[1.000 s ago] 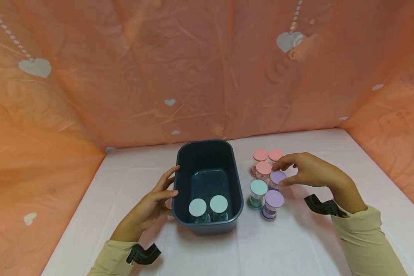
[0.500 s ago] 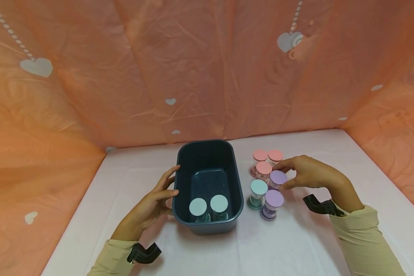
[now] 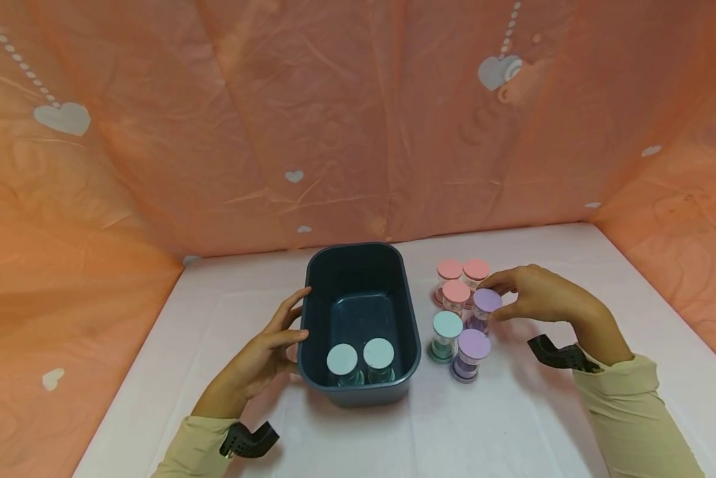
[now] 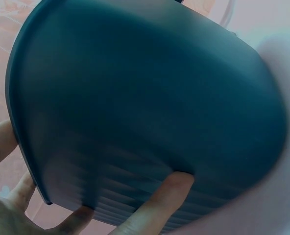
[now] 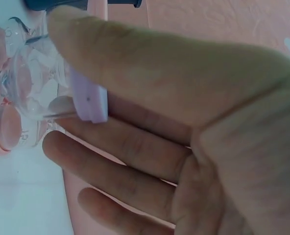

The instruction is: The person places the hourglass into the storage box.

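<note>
In the head view my right hand [image 3: 543, 295] pinches a purple-capped sand timer [image 3: 487, 302] between thumb and fingers. The right wrist view shows its purple cap [image 5: 90, 98] and clear glass bulb between thumb and fingers. Close by stand another purple timer [image 3: 473, 345], a mint-green timer [image 3: 447, 325] and three pink timers [image 3: 455, 292]. My left hand [image 3: 262, 352] touches the left side of a dark blue-grey bin [image 3: 358, 398]. In the left wrist view, fingertips rest on the bin's outer wall [image 4: 135, 98] and rim. Two timers with pale mint caps [image 3: 378, 353] stand inside the bin's near end.
A white cloth [image 3: 232, 285] covers the table. Orange sheeting [image 3: 346, 133] with pale hearts hangs behind it and at both sides. Black curved wrist mounts [image 3: 563, 355] sit on both forearms, beside rolled sleeves [image 3: 620, 398].
My right hand has closed on the rear purple timer and shifted it slightly up and right, off from the pink ones. My left hand and the bin have not moved.
</note>
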The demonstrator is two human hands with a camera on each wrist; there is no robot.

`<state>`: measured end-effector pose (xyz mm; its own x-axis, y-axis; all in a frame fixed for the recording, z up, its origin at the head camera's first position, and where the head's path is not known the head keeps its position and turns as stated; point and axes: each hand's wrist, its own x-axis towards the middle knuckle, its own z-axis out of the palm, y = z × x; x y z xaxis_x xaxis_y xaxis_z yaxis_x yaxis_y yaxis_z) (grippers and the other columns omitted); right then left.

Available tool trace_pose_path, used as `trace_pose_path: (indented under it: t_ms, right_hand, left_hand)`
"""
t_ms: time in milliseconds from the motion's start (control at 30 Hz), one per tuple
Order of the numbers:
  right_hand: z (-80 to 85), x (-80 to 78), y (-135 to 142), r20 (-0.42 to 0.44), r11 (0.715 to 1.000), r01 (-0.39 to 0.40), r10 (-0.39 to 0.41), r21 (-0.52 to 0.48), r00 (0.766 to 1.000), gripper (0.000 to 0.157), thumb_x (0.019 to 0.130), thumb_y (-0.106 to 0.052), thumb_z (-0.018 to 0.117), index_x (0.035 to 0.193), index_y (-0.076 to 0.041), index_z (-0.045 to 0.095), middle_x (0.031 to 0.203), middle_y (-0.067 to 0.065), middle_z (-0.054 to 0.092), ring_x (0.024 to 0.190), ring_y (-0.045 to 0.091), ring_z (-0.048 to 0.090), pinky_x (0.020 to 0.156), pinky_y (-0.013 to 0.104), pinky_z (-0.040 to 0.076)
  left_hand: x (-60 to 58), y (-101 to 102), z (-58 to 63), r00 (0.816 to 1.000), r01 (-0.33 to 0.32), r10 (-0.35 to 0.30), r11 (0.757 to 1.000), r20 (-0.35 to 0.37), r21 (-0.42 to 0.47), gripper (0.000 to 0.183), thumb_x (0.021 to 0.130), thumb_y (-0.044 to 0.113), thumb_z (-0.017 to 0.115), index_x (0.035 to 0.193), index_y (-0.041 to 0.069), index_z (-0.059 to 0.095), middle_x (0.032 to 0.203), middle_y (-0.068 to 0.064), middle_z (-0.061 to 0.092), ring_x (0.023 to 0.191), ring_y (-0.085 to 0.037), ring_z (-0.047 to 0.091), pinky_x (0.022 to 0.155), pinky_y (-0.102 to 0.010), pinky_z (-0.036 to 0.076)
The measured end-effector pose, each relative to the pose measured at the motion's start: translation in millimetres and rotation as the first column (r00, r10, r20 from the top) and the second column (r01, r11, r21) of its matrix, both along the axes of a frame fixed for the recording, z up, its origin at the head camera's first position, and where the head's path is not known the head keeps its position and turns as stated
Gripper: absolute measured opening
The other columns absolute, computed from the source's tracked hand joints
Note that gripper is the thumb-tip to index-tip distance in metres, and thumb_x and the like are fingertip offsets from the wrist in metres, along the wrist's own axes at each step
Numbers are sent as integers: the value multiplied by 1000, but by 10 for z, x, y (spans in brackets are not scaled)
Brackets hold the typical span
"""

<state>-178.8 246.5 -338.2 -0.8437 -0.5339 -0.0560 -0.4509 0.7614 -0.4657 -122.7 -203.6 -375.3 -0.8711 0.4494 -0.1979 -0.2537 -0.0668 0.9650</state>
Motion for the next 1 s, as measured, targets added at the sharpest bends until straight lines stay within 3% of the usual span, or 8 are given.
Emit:
trace_pose_path:
  t_ms: [400,600,733,1000]
  right_hand:
    - [-70,-34,24,74,997,-21,27,-70,997,53,82,-32,81,128,-12,65,117,4,72,110,29,68,93,50,53]
    - [-38,-18,41,18,999,-9,10,-49,1000,55,81,-35,81,128,-11,67,119,7,73,108,28,69,90,46,53]
    - [-3,5,50,-29,999,18,-20,-45,999,51,81,-38,81,125,-15,68,115,1,73,106,22,69,88,41,53]
    - [86,63,31,-95,997,49,-54,-51,994,49,81,-45,79,124,-22,68,111,-2,74,106,20,68,88,44,52]
  left_hand:
    - [2,-9,2,1000,4,-4,1000,-1,-3,66,101,17,47,156,36,17,164,-10,-1,148,-48,7,89,-60,51]
    - [-5,-16,-10,1000,15,-15,1000,-11,1,67,101,16,47,157,36,16,164,-10,-2,148,-49,6,90,-59,51]
    - [-10,-16,-10,1000,19,-19,1000,-14,6,67,101,16,46,157,35,15,164,-10,-2,148,-49,6,90,-59,51]
    - [-11,-18,-10,1000,19,-19,1000,-17,2,67,101,16,46,157,35,15,164,-11,-1,147,-50,7,90,-59,52]
